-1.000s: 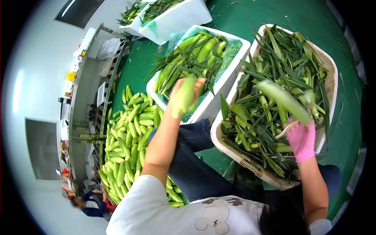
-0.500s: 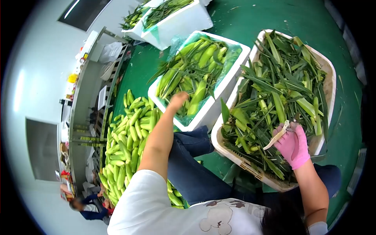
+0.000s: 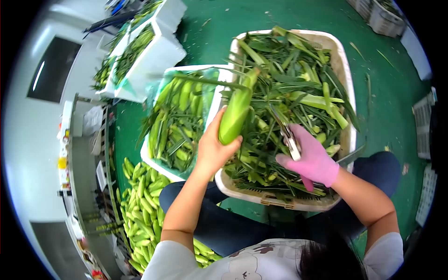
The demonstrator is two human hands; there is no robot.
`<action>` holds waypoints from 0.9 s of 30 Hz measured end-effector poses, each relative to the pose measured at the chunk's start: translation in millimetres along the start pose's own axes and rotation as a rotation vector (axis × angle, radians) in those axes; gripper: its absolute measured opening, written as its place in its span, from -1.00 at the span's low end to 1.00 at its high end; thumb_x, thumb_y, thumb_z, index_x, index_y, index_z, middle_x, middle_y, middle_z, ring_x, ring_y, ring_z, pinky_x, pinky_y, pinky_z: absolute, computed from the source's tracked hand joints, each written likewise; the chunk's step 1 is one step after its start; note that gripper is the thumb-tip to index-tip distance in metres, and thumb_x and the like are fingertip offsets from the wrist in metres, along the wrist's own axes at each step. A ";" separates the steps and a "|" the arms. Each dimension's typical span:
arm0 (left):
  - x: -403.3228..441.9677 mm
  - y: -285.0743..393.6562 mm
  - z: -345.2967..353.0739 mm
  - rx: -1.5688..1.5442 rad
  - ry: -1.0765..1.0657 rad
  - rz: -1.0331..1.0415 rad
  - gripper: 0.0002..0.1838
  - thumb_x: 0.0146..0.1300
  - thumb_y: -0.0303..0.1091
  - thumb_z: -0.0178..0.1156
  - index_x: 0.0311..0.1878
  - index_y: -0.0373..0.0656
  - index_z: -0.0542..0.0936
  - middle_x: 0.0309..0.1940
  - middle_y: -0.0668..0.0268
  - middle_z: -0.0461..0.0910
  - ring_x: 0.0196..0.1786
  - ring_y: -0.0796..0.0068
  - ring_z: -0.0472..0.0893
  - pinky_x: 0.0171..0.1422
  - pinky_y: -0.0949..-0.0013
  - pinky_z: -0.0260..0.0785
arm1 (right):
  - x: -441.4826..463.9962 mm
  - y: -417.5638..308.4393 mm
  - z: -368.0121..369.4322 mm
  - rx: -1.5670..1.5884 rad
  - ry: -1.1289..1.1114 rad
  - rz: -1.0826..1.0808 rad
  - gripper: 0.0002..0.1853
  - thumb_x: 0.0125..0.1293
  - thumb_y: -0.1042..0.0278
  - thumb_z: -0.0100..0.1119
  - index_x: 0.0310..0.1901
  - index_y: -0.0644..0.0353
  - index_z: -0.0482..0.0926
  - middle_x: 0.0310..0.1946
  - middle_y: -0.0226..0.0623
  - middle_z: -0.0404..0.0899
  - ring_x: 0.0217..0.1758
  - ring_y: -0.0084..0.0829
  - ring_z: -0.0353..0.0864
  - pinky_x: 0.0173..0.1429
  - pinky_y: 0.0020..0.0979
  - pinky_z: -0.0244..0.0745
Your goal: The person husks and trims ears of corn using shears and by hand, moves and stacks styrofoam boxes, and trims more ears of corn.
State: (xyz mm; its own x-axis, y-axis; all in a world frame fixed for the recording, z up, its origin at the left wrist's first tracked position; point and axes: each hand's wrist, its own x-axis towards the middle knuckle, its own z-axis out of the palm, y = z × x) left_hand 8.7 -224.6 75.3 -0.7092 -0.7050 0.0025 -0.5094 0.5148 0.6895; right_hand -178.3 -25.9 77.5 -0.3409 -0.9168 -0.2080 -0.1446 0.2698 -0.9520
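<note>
My left hand (image 3: 215, 148), bare, is wrapped round the lower part of a green ear of corn (image 3: 237, 109) still in its husk. The ear stands tilted, its narrow end up, and a long leaf trails from it to the left. In a pink glove, my right hand (image 3: 311, 156) grips pruning shears (image 3: 290, 139) with pale handles, the blades pointing up and left towards the corn but apart from it. Both hands are over a white plastic crate (image 3: 346, 70) heaped with cut leaves and husk pieces (image 3: 298, 84).
Left of the crate stands a foam box (image 3: 173, 176) lined with green film, holding leafy ears. A pile of trimmed corn ears (image 3: 144, 205) lies on the green floor (image 3: 210, 37). More foam boxes (image 3: 156, 56) are at upper left, beside a shelf (image 3: 77, 154). Crates (image 3: 422, 133) line the right.
My left hand has come from the foam box to the crate with an ear of corn. My right hand has moved left, with the shears now pointing up. The view has swung right.
</note>
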 end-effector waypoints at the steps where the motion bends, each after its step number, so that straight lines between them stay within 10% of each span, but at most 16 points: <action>1: -2.4 14.0 6.8 -0.024 -0.030 0.011 -0.14 0.05 -0.25 0.42 0.47 -0.03 0.31 0.18 0.02 0.58 0.21 0.12 0.61 0.27 0.26 0.44 | 7.4 5.1 -4.6 -0.140 0.075 -0.064 -0.19 0.07 0.08 0.43 0.27 0.37 0.34 0.07 0.11 0.48 0.17 0.03 0.49 0.33 -0.18 0.38; 8: 9.9 33.5 22.7 0.216 -0.261 0.173 -0.16 0.02 -0.37 0.44 0.44 -0.04 0.35 0.20 0.09 0.57 0.22 0.18 0.61 0.27 0.28 0.43 | 21.6 34.7 -34.4 -0.637 0.204 -0.223 -0.18 0.02 0.06 0.45 0.26 0.34 0.35 0.01 0.04 0.50 0.11 -0.05 0.55 0.26 -0.16 0.47; 12: 16.9 24.4 29.9 -0.026 -0.343 0.199 -0.18 0.02 -0.39 0.44 0.41 -0.03 0.36 0.25 0.09 0.52 0.26 0.07 0.56 0.30 0.21 0.43 | 14.1 27.2 -35.1 0.048 -0.087 0.026 -0.56 0.14 0.39 0.32 0.05 0.32 0.46 -0.29 -0.32 0.53 -0.22 -0.47 0.58 -0.11 -0.42 0.51; 20: 22.6 12.0 16.6 -0.178 -0.274 0.145 -0.18 -0.03 -0.50 0.47 0.37 -0.16 0.37 0.18 0.24 0.51 0.20 0.45 0.52 0.32 0.37 0.35 | -2.3 9.4 -44.7 0.760 -0.264 0.247 -0.62 0.25 0.33 0.24 0.07 0.28 0.49 -0.31 -0.33 0.55 -0.25 -0.51 0.59 -0.17 -0.46 0.49; 25: 27.4 1.6 14.6 -0.195 -0.416 0.297 -0.19 -0.04 -0.52 0.46 0.36 -0.16 0.40 0.20 0.25 0.51 0.21 0.44 0.51 0.34 0.35 0.34 | -2.3 13.4 -36.4 0.398 -0.393 0.228 -0.40 0.15 0.25 0.37 0.21 0.27 0.42 -0.17 -0.37 0.50 -0.14 -0.57 0.51 -0.05 -0.52 0.46; 27: 25.0 12.5 13.8 -0.196 -0.522 0.309 -0.22 -0.04 -0.54 0.45 0.34 -0.16 0.42 0.20 0.23 0.51 0.22 0.41 0.51 0.34 0.34 0.34 | 4.1 28.7 -31.4 0.113 -0.328 -0.120 -0.44 0.12 0.28 0.37 0.14 0.28 0.44 -0.22 -0.38 0.52 -0.20 -0.57 0.53 -0.11 -0.51 0.48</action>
State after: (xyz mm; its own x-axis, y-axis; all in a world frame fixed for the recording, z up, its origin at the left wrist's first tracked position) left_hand -22.1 -229.0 73.9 -0.9784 -0.1825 -0.0969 -0.1799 0.5224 0.8335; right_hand -213.0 -12.6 56.3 -0.0095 -0.9905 -0.1369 -0.0561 0.1372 -0.9890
